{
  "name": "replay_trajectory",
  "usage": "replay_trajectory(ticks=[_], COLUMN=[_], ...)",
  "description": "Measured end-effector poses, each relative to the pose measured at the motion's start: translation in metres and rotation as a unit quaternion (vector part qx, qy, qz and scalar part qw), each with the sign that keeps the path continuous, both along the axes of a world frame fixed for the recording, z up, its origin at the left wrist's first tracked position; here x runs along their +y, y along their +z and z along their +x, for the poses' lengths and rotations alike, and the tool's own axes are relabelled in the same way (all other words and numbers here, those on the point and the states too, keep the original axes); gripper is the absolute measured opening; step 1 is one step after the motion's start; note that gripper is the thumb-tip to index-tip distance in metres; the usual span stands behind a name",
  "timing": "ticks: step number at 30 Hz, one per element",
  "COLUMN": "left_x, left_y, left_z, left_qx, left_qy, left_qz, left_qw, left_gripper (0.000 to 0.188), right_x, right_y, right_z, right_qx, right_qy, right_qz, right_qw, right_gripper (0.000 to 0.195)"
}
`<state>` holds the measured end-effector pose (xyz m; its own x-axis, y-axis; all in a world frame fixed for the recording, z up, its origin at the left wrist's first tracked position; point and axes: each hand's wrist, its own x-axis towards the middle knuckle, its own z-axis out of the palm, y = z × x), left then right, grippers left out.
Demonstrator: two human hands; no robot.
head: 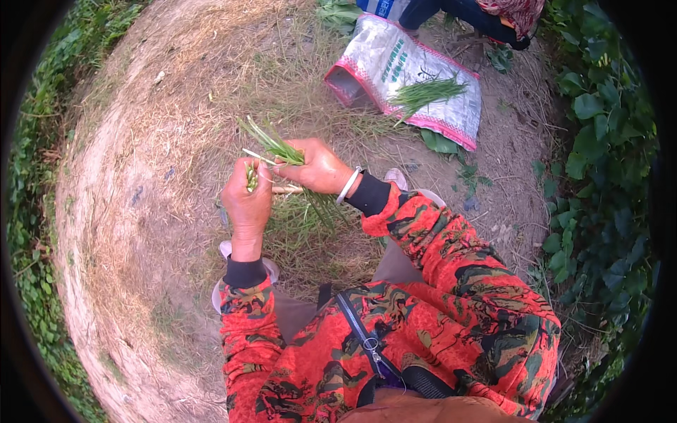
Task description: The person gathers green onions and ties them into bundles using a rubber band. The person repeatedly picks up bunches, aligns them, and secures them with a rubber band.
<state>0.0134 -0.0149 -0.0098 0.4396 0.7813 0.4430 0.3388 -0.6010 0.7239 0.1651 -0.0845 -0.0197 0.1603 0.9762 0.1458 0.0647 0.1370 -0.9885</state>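
A bunch of thin green stalks with pale ends [270, 138] is in my right hand [320, 166], which wears a white bracelet; the long dark green leaves hang down below that hand. Close against it on the left, my left hand [247, 198] is closed on a few short whitish-green stalk pieces [251, 177]. One pale stalk lies across between the fingertips of both hands. Farther off, a pile of green stalks [431, 94] rests on a white woven plastic sack [391, 58] with pink edges.
Dry ground with straw [143, 158] surrounds my feet, and loose green leaves [301, 224] lie between them. Another person's dark-trousered leg [465, 16] is beside the sack at the top. Leafy vines [592, 121] line the right side, with more greenery [39, 211] on the left.
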Motion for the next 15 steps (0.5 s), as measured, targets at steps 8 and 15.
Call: replay_trajectory(ticks=[8,15], left_x=[0.026,0.039], left_y=[0.000,0.012], left_z=[-0.018,-0.041], left_qx=[-0.071,-0.027], left_qy=[0.056,0.032], left_qz=[-0.023,-0.205], left_qw=[0.996,0.978], left_gripper=[0.004,0.010], right_x=[-0.002,-0.004], right_y=[0.011,0.015], right_z=[0.007,0.025], right_qx=[0.140,0.155], right_qy=[0.057,0.056], right_qz=[-0.061,-0.048], right_qw=[0.987,0.985], right_gripper=[0.013,0.014])
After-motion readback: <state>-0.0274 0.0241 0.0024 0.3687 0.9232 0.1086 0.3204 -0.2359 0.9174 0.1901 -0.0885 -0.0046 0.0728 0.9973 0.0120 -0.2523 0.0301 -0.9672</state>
